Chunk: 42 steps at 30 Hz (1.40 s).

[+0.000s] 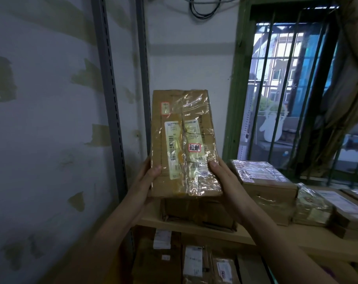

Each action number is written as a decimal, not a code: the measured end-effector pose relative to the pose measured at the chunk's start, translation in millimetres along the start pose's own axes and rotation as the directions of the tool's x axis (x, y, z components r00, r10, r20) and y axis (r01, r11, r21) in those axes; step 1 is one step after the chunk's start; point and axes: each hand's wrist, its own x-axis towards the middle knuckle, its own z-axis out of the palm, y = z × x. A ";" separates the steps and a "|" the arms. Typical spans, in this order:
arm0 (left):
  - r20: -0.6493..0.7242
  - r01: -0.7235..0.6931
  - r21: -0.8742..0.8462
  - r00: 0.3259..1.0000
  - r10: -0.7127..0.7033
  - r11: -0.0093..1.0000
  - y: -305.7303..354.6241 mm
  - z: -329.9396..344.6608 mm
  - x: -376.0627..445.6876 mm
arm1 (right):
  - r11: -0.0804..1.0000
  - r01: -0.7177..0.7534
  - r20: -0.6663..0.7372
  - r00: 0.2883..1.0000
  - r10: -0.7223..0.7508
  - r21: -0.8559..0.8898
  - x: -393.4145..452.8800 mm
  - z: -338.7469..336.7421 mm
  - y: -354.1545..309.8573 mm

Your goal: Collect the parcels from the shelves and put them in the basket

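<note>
Here the left hand [149,177] and right hand [225,177] grip a taped cardboard parcel [184,144] by its lower sides, thumbs curled over its face, above the shelf [225,232]. More parcels [264,181] lie at four o'clock.

- A brown cardboard parcel [184,144], wrapped in glossy clear tape, is held up in the air, its labelled face toward the camera; a white shipping label and a small red-bordered sticker show on it.
- More taped cardboard parcels [262,181] lie flat on the wooden shelf [245,236] below and to the right.
- Further labelled parcels [194,261] stand on the level beneath.
</note>
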 end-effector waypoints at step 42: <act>-0.995 0.166 0.032 0.099 0.016 0.986 -87.8 254.1 -644.9 | 0.982 -0.078 0.968 -0.198 0.154 -0.172 -369.0 164.8 36.7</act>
